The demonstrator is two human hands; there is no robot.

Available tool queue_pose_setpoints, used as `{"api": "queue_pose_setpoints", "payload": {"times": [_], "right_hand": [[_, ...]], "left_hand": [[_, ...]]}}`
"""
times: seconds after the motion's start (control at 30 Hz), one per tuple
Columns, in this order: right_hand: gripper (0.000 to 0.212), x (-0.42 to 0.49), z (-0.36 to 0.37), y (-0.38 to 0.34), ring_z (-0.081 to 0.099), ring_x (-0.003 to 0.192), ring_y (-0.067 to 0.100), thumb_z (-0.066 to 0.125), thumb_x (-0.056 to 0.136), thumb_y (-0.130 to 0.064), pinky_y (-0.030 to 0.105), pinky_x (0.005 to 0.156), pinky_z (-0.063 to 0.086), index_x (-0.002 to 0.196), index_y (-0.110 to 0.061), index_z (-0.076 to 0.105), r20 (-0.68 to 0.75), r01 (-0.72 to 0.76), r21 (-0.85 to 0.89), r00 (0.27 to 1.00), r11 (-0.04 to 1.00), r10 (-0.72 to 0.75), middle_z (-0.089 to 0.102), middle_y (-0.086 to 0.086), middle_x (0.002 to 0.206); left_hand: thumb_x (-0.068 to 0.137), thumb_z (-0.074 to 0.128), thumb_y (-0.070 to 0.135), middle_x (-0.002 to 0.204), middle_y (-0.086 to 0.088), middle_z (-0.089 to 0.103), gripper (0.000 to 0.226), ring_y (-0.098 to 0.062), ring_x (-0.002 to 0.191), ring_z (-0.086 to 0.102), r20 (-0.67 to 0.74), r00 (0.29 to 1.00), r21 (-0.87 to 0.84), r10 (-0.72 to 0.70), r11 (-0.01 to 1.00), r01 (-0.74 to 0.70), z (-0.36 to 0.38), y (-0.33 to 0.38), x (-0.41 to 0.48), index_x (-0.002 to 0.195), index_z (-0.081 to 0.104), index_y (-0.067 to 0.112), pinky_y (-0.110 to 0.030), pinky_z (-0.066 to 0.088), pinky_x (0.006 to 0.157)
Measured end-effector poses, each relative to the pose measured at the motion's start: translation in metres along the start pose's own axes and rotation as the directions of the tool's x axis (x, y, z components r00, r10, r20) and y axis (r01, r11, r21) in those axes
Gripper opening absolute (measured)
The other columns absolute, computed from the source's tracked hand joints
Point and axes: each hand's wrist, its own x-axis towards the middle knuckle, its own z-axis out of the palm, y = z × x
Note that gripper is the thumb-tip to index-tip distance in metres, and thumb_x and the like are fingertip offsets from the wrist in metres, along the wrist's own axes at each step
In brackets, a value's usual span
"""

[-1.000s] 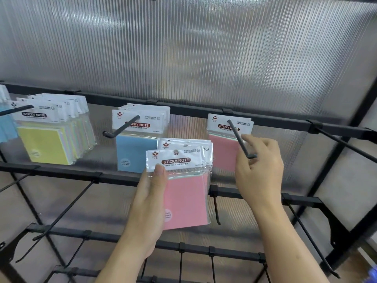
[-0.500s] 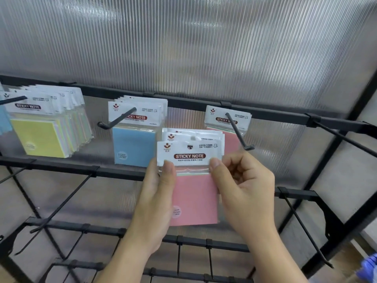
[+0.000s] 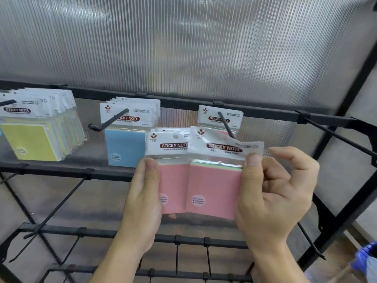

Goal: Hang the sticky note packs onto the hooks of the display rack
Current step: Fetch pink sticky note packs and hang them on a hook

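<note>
While left hand (image 3: 142, 201) grips a stack (image 3: 173, 180), right hand (image 3: 275, 201) pinches one pack (image 3: 214, 190).

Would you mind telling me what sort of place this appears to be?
Most likely a stationery shop display, or a mock-up: a black rack with hooks, hanging packs sorted by colour, and a left hand gripping a pink stack while the right hand pinches one pink pack.

1 left hand (image 3: 142, 201), 1 right hand (image 3: 273, 197) — 3 hooks (image 3: 110, 123) with hung packs (image 3: 125, 148)
</note>
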Motion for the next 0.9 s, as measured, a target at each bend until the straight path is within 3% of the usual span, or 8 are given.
{"api": "queue_pose_setpoints", "payload": {"times": [0.1,0.3,0.47,0.63,0.7,0.8,0.9], "right_hand": [[0.021,0.002,-0.005,0.003,0.061,0.062,-0.003,0.050,0.092,0.005,0.011,0.050,0.041,0.102,-0.014,0.047,-0.008,0.060,-0.043,0.998,0.997,-0.060,0.058,-0.039,0.091],[0.021,0.001,-0.007,0.002,0.064,0.068,-0.003,0.047,0.091,0.001,0.012,0.053,0.044,0.108,-0.011,0.049,-0.069,0.116,-0.038,0.991,0.993,-0.118,0.060,-0.039,0.099],[0.021,0.001,-0.012,0.010,0.058,0.057,0.003,0.050,0.093,-0.008,0.028,0.046,0.045,0.099,-0.024,0.061,-0.126,0.062,-0.082,0.989,0.995,-0.072,0.064,-0.027,0.080],[0.027,0.003,-0.011,0.016,0.056,0.069,-0.012,0.049,0.089,-0.003,0.007,0.062,0.040,0.092,-0.024,0.065,-0.056,0.056,-0.182,0.996,0.982,-0.068,0.061,-0.026,0.084],[0.027,0.004,-0.011,0.016,0.054,0.070,-0.013,0.047,0.088,0.000,0.007,0.062,0.040,0.095,-0.021,0.062,-0.026,0.083,-0.189,0.996,0.978,-0.089,0.062,-0.024,0.074],[0.025,0.004,-0.010,0.016,0.054,0.064,-0.002,0.046,0.088,0.000,0.011,0.057,0.041,0.097,-0.016,0.062,-0.012,0.099,-0.188,0.995,0.977,-0.103,0.060,0.002,0.077],[0.026,0.005,-0.008,0.022,0.054,0.058,0.009,0.047,0.087,0.003,0.019,0.053,0.041,0.099,-0.009,0.066,0.012,0.091,-0.224,0.996,0.970,-0.090,0.059,-0.003,0.062]], "left_hand": [[0.079,0.034,0.065,0.092,0.007,0.074,0.047,-0.014,0.077,0.066,-0.030,1.000,0.008,0.002,1.000,-0.002,-0.002,0.000,0.001,0.105,0.063,0.038,-0.027,0.046,0.053],[0.079,0.034,0.065,0.085,0.005,0.072,0.043,-0.012,0.066,0.065,-0.057,0.998,0.032,-0.015,0.999,0.017,-0.003,0.001,0.003,0.099,0.063,0.039,-0.027,0.045,0.041],[0.074,0.034,0.070,0.093,0.001,0.073,0.049,-0.017,0.072,0.065,-0.069,0.997,0.051,-0.026,0.998,0.030,-0.001,-0.001,0.004,0.101,0.063,0.040,-0.030,0.046,0.047],[0.078,0.033,0.067,0.090,0.008,0.074,0.039,-0.011,0.076,0.066,-0.060,0.998,0.059,-0.029,0.998,0.032,0.001,0.000,0.004,0.089,0.065,0.047,-0.027,0.047,0.055],[0.077,0.033,0.068,0.088,0.006,0.073,0.041,-0.012,0.071,0.066,-0.069,0.997,0.065,-0.035,0.997,0.040,0.000,0.000,0.005,0.091,0.064,0.044,-0.026,0.047,0.048],[0.073,0.034,0.072,0.090,0.001,0.072,0.044,-0.016,0.070,0.065,-0.096,0.995,0.073,-0.029,0.997,0.036,-0.002,-0.002,0.007,0.091,0.062,0.043,-0.028,0.046,0.045],[0.078,0.033,0.068,0.088,0.006,0.072,0.039,-0.013,0.072,0.065,-0.100,0.995,0.075,-0.012,0.997,0.019,-0.003,-0.003,0.008,0.091,0.062,0.046,-0.027,0.046,0.048]]}}
